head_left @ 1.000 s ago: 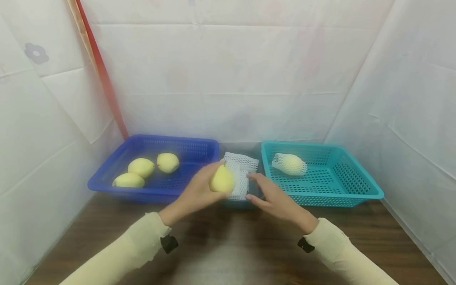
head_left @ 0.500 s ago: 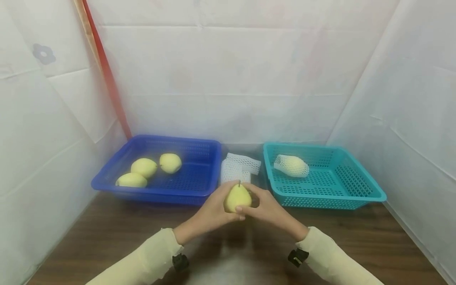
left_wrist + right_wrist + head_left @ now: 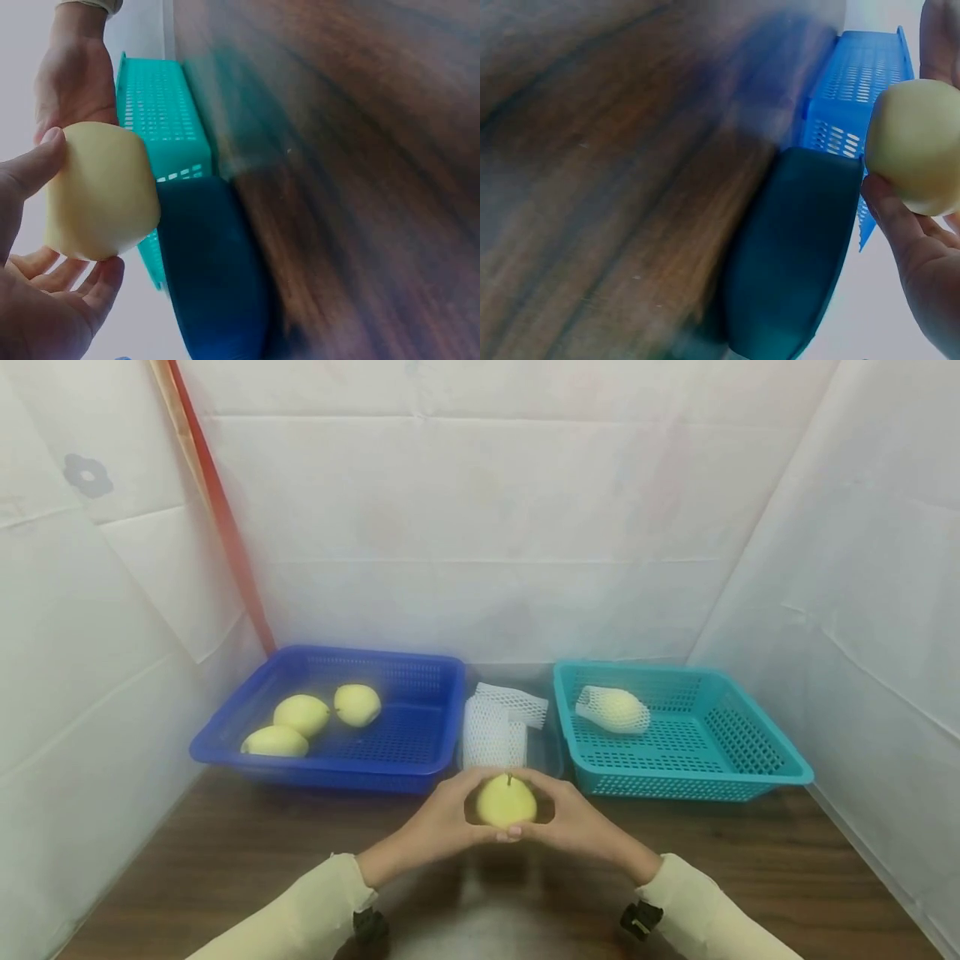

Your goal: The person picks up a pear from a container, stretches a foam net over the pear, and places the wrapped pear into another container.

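Observation:
A yellow-green pear [image 3: 507, 802], stem up, is held between both hands above the table in front of the middle container. On its left side my left hand [image 3: 433, 822] grips it with curved fingers and thumb. My right hand [image 3: 583, 822] curls round the opposite side, and the two thumbs meet at the front of the fruit. The left wrist view shows the bare pear [image 3: 102, 191] with fingertips against its skin. Behind the hands, several white foam net sleeves [image 3: 491, 735] lie in a grey container [image 3: 551, 752].
To the left, a blue basket [image 3: 416, 739] holds three bare pears [image 3: 302, 716]. On the right stands a teal basket [image 3: 697, 760] with one pear in a foam net [image 3: 615, 709]. White sheeting [image 3: 480, 510] closes off the back and sides of the wooden table [image 3: 750, 860].
My left hand has brought the pear right and toward me, from over the sleeves to in front of the container. My right hand has come in and taken hold of it too.

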`<state>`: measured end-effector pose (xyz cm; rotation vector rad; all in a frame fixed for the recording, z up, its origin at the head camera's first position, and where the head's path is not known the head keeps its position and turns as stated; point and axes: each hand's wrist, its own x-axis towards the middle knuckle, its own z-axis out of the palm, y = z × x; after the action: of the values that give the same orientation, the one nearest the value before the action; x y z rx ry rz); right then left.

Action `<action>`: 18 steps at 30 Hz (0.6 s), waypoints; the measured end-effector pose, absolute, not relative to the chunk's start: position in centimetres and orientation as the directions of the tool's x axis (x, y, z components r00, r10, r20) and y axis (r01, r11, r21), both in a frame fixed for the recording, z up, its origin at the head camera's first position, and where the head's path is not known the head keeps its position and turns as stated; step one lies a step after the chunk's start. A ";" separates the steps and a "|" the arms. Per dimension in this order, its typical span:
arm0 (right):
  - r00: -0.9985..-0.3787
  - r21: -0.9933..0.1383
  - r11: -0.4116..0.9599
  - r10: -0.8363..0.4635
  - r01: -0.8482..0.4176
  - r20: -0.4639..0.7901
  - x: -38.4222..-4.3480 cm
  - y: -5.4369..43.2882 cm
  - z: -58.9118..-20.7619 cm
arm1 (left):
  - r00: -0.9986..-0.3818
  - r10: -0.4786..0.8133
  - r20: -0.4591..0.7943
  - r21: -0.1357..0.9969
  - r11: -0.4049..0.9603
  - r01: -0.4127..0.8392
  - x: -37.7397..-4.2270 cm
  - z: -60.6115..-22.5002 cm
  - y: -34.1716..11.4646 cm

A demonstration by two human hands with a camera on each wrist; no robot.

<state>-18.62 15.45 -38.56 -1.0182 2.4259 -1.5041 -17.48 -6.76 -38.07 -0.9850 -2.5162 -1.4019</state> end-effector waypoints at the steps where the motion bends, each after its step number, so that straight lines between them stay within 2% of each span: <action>1: -0.767 -0.832 0.282 -0.596 -0.478 0.239 -18.6 15.5 -38.8 | -0.787 0.489 0.377 0.728 0.369 0.577 -17.4 -38.2 -6.8; 18: -0.747 -0.824 0.327 -0.644 -0.463 0.164 -18.3 15.6 -42.0 | -0.819 0.491 0.298 0.702 0.468 0.536 -16.9 -41.1 -6.4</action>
<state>-18.28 15.57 -42.02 -1.0138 2.3949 -1.3878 -16.86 -6.36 -41.10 -0.9260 -2.6449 -1.2961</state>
